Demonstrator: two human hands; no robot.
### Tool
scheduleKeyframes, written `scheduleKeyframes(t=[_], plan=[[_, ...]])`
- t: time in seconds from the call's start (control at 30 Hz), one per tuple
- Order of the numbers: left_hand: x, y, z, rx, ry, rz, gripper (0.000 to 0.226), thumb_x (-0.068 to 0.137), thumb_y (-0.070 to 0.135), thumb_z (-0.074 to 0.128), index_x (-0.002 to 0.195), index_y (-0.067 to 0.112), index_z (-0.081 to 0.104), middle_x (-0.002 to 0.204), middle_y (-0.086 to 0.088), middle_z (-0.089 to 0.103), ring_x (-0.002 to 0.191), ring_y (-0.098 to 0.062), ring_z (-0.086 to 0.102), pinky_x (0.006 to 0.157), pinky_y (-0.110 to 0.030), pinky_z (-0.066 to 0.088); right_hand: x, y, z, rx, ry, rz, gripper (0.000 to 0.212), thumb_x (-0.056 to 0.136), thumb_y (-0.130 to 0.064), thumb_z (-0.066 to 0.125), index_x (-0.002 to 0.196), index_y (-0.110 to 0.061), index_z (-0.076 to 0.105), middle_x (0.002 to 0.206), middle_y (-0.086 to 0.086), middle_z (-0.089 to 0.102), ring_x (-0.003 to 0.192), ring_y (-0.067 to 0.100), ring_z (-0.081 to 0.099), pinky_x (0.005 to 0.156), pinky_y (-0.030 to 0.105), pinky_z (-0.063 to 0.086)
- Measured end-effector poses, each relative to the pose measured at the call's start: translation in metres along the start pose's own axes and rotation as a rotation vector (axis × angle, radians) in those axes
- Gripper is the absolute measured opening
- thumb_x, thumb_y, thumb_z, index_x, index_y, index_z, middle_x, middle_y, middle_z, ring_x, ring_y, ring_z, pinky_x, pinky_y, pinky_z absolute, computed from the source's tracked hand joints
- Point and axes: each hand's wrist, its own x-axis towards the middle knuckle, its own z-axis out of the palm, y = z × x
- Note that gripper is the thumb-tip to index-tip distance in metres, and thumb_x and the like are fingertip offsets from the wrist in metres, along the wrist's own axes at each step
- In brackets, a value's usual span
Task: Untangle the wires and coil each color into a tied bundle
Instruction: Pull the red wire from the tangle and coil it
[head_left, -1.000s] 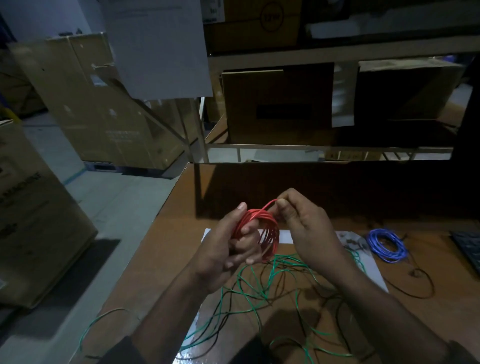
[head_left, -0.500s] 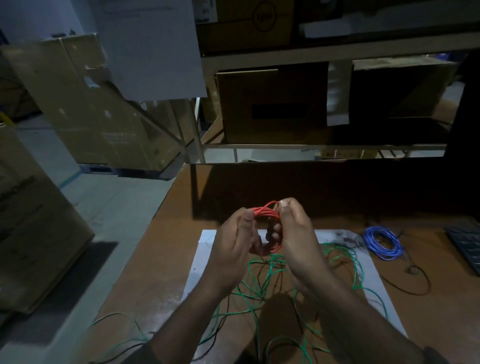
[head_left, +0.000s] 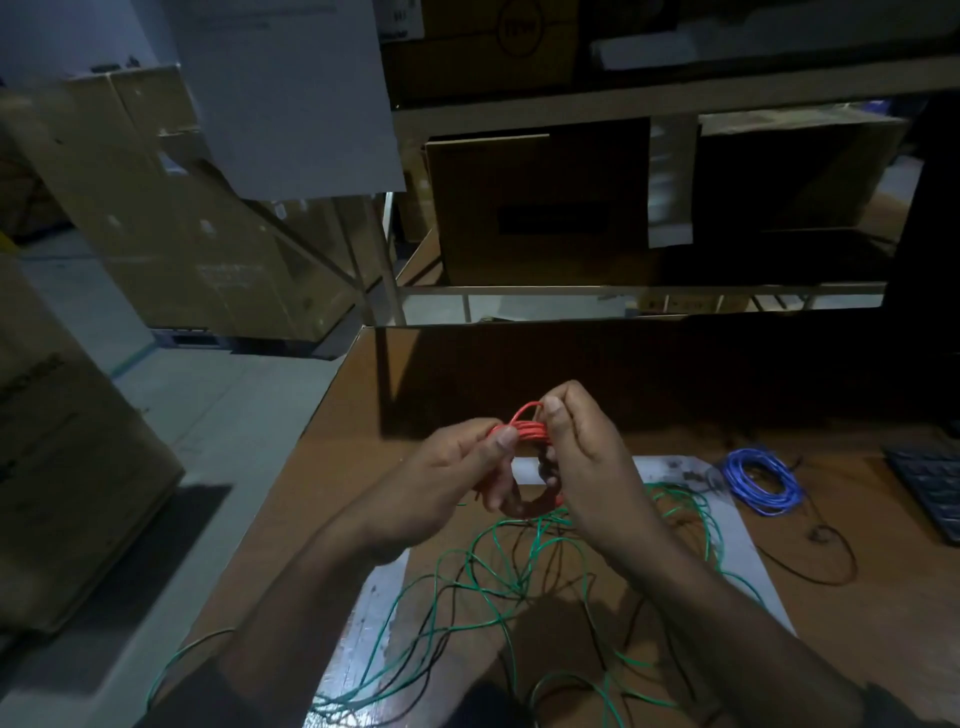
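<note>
While green wire (head_left: 498, 587) sprawls near the desk (head_left: 332, 467) front edge, both hands, left (head_left: 457, 467) and right (head_left: 587, 467), pinch the red coil (head_left: 524, 430); a blue bundle (head_left: 761, 480) lies toward the right edge.

1. The red wire coil (head_left: 524, 430) has smooth, plastic-looking insulation with a slight sheen.
2. The green wire (head_left: 467, 577) and the blue wire coil (head_left: 763, 480) look the same.
3. The table (head_left: 332, 467) is matt brown, wood-like board.
4. The white sheet (head_left: 748, 561) looks scuffed.
5. The boxes (head_left: 171, 249) are dull cardboard.
</note>
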Motion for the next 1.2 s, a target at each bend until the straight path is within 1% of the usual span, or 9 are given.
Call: scheduleKeyframes(t=[0.1, 0.23, 0.33, 0.47, 0.6, 0.73, 0.97, 1.1, 1.2], plan=[[-0.002, -0.010, 0.015, 0.176, 0.148, 0.096, 0.035, 0.106, 0.049, 0.036, 0.093, 0.022, 0.054, 0.077, 0.010, 0.053, 0.074, -0.009, 0.054, 0.071, -0.027, 0.049, 0.004, -0.002, -0.007, -0.016, 0.004, 0.006, 0.027, 0.108, -0.037, 0.040, 0.092, -0.020, 0.052, 0.071, -0.005, 0.054, 0.066, 0.013, 0.053, 0.062, 0.047, 0.048], [-0.002, -0.024, 0.028, 0.208, 0.317, 0.140, 0.025, 0.107, 0.040, 0.038, 0.103, 0.022, 0.054, 0.079, 0.006, 0.054, 0.072, -0.012, 0.054, 0.065, -0.032, 0.046, 0.007, -0.001, -0.012, 0.231, -0.017, 0.197, 0.030, 0.105, -0.030, 0.051, 0.096, -0.002, 0.060, 0.067, -0.003, 0.062, 0.060, 0.010, 0.057, 0.057, 0.024, 0.050], [-0.001, -0.025, 0.033, 0.233, 0.362, 0.154, 0.025, 0.107, 0.045, 0.037, 0.100, 0.027, 0.052, 0.082, 0.010, 0.056, 0.072, -0.011, 0.055, 0.062, -0.029, 0.045, 0.010, 0.001, -0.015, 0.403, -0.041, 0.322, 0.026, 0.101, -0.024, 0.058, 0.098, 0.002, 0.064, 0.070, 0.003, 0.065, 0.054, 0.009, 0.058, 0.053, 0.019, 0.052], [0.003, -0.025, 0.036, 0.214, 0.410, 0.170, 0.021, 0.107, 0.044, 0.039, 0.105, 0.027, 0.052, 0.086, 0.018, 0.055, 0.075, -0.009, 0.055, 0.067, -0.022, 0.044, 0.015, 0.000, -0.021, 0.613, -0.115, 0.463, 0.007, 0.097, -0.010, 0.062, 0.097, -0.003, 0.065, 0.069, 0.007, 0.062, 0.051, 0.008, 0.057, 0.047, 0.019, 0.051], [0.005, -0.022, 0.040, 0.153, 0.406, 0.144, 0.036, 0.106, 0.047, 0.042, 0.136, 0.028, 0.048, 0.099, 0.021, 0.057, 0.085, -0.004, 0.059, 0.076, -0.020, 0.047, 0.015, 0.001, -0.028, 0.657, -0.153, 0.546, 0.003, 0.095, -0.002, 0.062, 0.097, -0.003, 0.060, 0.069, 0.011, 0.062, 0.050, 0.014, 0.056, 0.045, 0.021, 0.050], [0.006, -0.014, 0.046, 0.193, 0.374, 0.156, 0.033, 0.107, 0.041, 0.039, 0.128, 0.024, 0.058, 0.102, 0.011, 0.066, 0.083, -0.006, 0.062, 0.072, -0.019, 0.047, 0.012, 0.004, -0.032, 0.659, -0.108, 0.561, 0.008, 0.095, -0.002, 0.063, 0.099, -0.005, 0.056, 0.074, 0.013, 0.062, 0.053, 0.017, 0.055, 0.044, 0.021, 0.051], [0.015, -0.014, 0.058, 0.146, 0.481, 0.129, 0.027, 0.108, 0.034, 0.040, 0.116, 0.020, 0.062, 0.093, 0.012, 0.065, 0.085, -0.011, 0.063, 0.074, -0.020, 0.048, -0.012, 0.011, -0.032, 0.350, 0.037, 0.217, 0.033, 0.093, -0.021, 0.071, 0.095, -0.004, 0.043, 0.100, 0.007, 0.055, 0.081, 0.011, 0.063, 0.067, 0.023, 0.057], [0.022, -0.016, 0.073, 0.026, 0.526, 0.059, 0.031, 0.108, 0.040, 0.040, 0.110, 0.022, 0.065, 0.074, 0.012, 0.056, 0.070, -0.008, 0.052, 0.065, -0.026, 0.043, -0.020, 0.020, -0.037, -0.140, 0.173, -0.086, 0.022, 0.083, -0.008, 0.078, 0.081, -0.017, 0.059, 0.110, -0.005, 0.049, 0.105, 0.002, 0.053, 0.081, 0.015, 0.050], [0.031, -0.012, 0.089, -0.004, 0.565, 0.020, 0.036, 0.105, 0.048, 0.040, 0.112, 0.025, 0.067, 0.076, 0.013, 0.057, 0.072, -0.008, 0.053, 0.066, -0.027, 0.044, -0.025, 0.030, -0.040, -0.313, 0.306, -0.271, 0.020, 0.086, -0.002, 0.074, 0.098, -0.018, 0.073, 0.118, -0.002, 0.050, 0.109, 0.002, 0.052, 0.087, 0.019, 0.051]])
